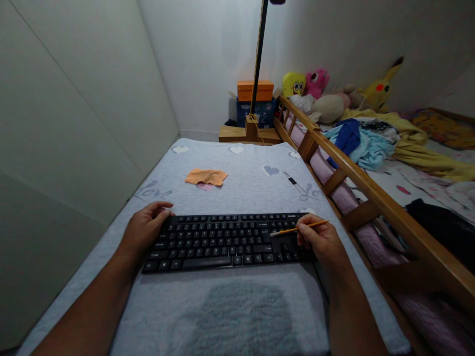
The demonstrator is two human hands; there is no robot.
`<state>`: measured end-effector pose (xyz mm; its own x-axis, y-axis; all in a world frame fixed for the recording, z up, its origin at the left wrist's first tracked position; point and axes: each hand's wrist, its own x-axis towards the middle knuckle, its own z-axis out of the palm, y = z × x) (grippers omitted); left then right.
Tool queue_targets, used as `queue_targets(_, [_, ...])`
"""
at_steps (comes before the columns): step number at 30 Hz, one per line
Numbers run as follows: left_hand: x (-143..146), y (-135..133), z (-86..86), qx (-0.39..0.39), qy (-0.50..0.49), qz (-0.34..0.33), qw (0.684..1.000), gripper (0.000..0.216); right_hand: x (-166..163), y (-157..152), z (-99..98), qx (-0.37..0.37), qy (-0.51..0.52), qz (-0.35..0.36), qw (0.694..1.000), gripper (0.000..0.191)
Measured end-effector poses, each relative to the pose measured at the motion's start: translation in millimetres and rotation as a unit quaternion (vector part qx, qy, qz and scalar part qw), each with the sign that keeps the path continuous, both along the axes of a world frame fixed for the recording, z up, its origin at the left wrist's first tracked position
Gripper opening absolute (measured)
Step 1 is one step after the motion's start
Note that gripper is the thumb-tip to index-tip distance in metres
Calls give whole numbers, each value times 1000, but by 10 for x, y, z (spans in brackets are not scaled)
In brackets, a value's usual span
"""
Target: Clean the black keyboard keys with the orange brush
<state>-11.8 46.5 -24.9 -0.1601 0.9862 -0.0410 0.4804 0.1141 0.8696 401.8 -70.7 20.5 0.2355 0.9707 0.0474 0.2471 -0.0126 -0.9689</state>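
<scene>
A black keyboard [226,241] lies across a grey-blue blanket [237,306] in front of me. My left hand [145,229] grips the keyboard's left end, fingers curled over its top corner. My right hand [323,240] rests at the keyboard's right end and pinches a thin orange stick [299,229], like a small brush or pencil. The stick's pale tip points left onto the keys near the right side.
An orange cloth [206,176] lies on the blanket further away. A small black clip [292,180] lies to its right. A wooden bed rail [356,178] runs along the right, with clothes and plush toys [315,84] behind it. Boxes [255,101] and a pole [259,54] stand at the far end.
</scene>
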Motion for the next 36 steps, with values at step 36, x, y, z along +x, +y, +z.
queue_targets(36, [55, -25, 67, -3, -2, 7, 1000, 39, -16, -50, 72, 57, -138, 19, 989, 18])
